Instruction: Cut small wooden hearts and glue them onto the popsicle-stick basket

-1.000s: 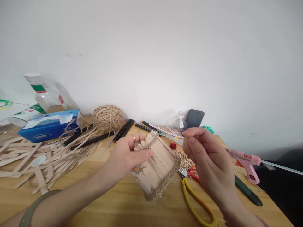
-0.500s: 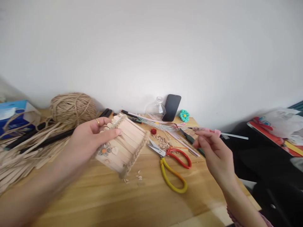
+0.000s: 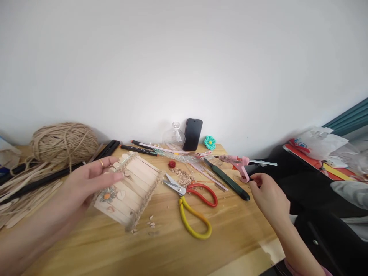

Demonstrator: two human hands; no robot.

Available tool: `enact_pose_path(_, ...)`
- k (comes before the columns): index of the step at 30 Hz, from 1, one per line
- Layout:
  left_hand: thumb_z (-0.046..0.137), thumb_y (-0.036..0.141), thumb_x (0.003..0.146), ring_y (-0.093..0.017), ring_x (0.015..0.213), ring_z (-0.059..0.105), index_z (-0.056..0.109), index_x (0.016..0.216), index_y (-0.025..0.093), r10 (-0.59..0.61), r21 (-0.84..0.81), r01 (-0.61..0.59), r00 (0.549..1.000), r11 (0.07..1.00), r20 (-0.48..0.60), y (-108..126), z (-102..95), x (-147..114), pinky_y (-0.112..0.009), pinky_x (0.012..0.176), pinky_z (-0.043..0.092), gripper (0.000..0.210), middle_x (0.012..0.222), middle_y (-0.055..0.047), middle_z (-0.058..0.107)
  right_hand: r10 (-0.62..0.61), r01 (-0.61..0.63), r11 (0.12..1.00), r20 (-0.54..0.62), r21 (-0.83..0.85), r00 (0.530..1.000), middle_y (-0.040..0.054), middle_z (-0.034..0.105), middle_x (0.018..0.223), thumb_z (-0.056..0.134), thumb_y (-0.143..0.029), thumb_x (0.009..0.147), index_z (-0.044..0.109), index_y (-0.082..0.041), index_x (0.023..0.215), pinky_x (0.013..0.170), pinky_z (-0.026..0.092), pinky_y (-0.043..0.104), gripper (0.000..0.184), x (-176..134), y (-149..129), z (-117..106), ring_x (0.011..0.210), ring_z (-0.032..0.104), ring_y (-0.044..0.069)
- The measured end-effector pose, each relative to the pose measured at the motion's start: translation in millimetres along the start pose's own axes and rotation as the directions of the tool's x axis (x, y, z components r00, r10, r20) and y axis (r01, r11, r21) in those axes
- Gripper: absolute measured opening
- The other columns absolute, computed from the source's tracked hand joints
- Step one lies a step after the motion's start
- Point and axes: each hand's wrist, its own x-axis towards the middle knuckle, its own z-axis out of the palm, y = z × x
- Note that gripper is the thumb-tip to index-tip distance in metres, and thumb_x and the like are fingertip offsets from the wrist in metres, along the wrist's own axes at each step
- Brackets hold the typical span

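Observation:
My left hand (image 3: 93, 178) is closed on a craft-stick panel (image 3: 138, 180), thumb on its face and fingers behind. The panel is held tilted above the table, with braided twine along two edges, rounded stick ends at the top and a painted orange-centred flower (image 3: 107, 195). My right hand (image 3: 268, 191) is at the table's right edge, its fingers pinched at the foot of a pink glue gun's (image 3: 243, 168) handle, where the dark cord (image 3: 251, 179) comes out. A clear glue stick (image 3: 264, 163) juts from the gun's back. The fingertips are partly hidden.
Scissors (image 3: 186, 199) lie open mid-table beside wood shavings (image 3: 185, 178) and a green-handled cutter (image 3: 228, 182). Behind are a red rose (image 3: 171, 164), a glass bottle (image 3: 174, 138), a phone (image 3: 193, 134) and a teal flower (image 3: 209, 142). A twine ball (image 3: 64, 142) and markers (image 3: 107, 149) stand left.
My right hand has moved down to the foot of the glue gun's handle, leaving the gun's body in plain sight. The view has shifted right; my left hand still holds the panel.

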Motion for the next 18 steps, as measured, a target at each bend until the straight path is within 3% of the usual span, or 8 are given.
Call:
enact_pose_path(4, 0.075, 0.013, 0.048, -0.019, 0.072, 0.064, 0.055, 0.107, 0.021, 0.088, -0.014, -0.087, 0.986, 0.996, 0.140, -5.9, 7.3, -4.0, -0.028, 0.069, 0.050, 0.063, 0.084, -0.001, 0.071, 0.030, -0.032, 0.997, 0.032, 0.071, 0.999, 0.0161, 0.058, 0.100, 0.069, -0.045, 0.056, 0.057, -0.013, 0.097, 0.076, 0.042, 0.044, 0.054, 29.2, 9.8, 9.4, 0.098, 0.052, 0.035)
enact_pose_path(6, 0.076, 0.013, 0.048, -0.019, 0.074, 0.063, 0.057, 0.104, 0.020, 0.139, -0.052, -0.131, 0.963, 0.990, 0.230, -9.2, 14.0, -6.1, -0.028, 0.072, 0.049, 0.059, 0.085, -0.002, 0.071, -0.002, -0.022, 0.985, 0.143, 0.170, 0.990, 0.0096, 0.062, 0.082, 0.073, -0.043, 0.053, 0.061, -0.015, 0.088, 0.065, 0.045, 0.036, 0.047, 44.0, 10.7, 17.0, 0.082, 0.057, 0.029)
enact_pose_path(8, 0.074, 0.015, 0.050, -0.017, 0.070, 0.062, 0.062, 0.094, 0.019, 0.172, -0.066, -0.160, 0.943, 0.985, 0.285, -11.1, 20.0, -7.3, -0.025, 0.066, 0.048, 0.045, 0.080, -0.002, 0.070, -0.033, -0.039, 0.963, 0.262, 0.266, 0.965, 0.0009, 0.056, 0.055, 0.074, -0.044, 0.054, 0.061, -0.017, 0.068, 0.047, 0.039, 0.029, 0.033, 55.4, 9.8, 24.8, 0.054, 0.053, 0.020)
enact_pose_path(11, 0.075, 0.016, 0.051, -0.016, 0.068, 0.061, 0.065, 0.085, 0.020, 0.183, -0.054, -0.175, 0.948, 0.983, 0.261, -10.8, 25.0, -9.2, -0.023, 0.063, 0.047, 0.036, 0.074, 0.000, 0.070, -0.037, -0.106, 0.924, 0.360, 0.369, 0.932, -0.0070, 0.035, 0.034, 0.075, -0.046, 0.056, 0.048, -0.019, 0.043, 0.035, 0.023, 0.024, 0.040, 65.0, 9.7, 33.6, 0.034, 0.032, 0.009)
enact_pose_path(13, 0.076, 0.017, 0.050, -0.016, 0.067, 0.061, 0.066, 0.081, 0.021, 0.179, -0.031, -0.177, 0.958, 0.984, 0.223, -9.9, 26.4, -11.4, -0.022, 0.062, 0.046, 0.033, 0.072, 0.001, 0.070, -0.036, -0.143, 0.887, 0.376, 0.438, 0.926, -0.0101, 0.030, 0.034, 0.072, -0.045, 0.063, 0.049, -0.017, 0.046, 0.034, 0.020, 0.021, 0.040, 67.5, 12.2, 35.8, 0.032, 0.028, 0.005)
enact_pose_path(15, 0.076, 0.018, 0.050, -0.016, 0.066, 0.060, 0.066, 0.080, 0.021, 0.176, -0.009, -0.177, 0.966, 0.984, 0.189, -9.1, 27.2, -13.6, -0.023, 0.063, 0.046, 0.031, 0.071, 0.002, 0.070, -0.033, -0.167, 0.843, 0.359, 0.512, 0.933, -0.0116, 0.033, 0.039, 0.066, -0.041, 0.072, 0.056, -0.014, 0.060, 0.035, 0.023, 0.019, 0.032, 68.5, 16.3, 34.3, 0.033, 0.031, 0.004)
enact_pose_path(18, 0.074, 0.017, 0.051, -0.018, 0.067, 0.061, 0.066, 0.083, 0.021, 0.151, 0.012, -0.154, 0.978, 0.988, 0.146, -7.7, 29.2, -15.6, -0.025, 0.065, 0.047, 0.034, 0.073, 0.001, 0.070, -0.004, -0.182, 0.773, 0.292, 0.607, 0.956, -0.0068, 0.048, 0.048, 0.067, -0.041, 0.070, 0.061, -0.014, 0.071, 0.038, 0.033, 0.021, 0.027, 69.1, 23.0, 25.9, 0.040, 0.043, 0.007)
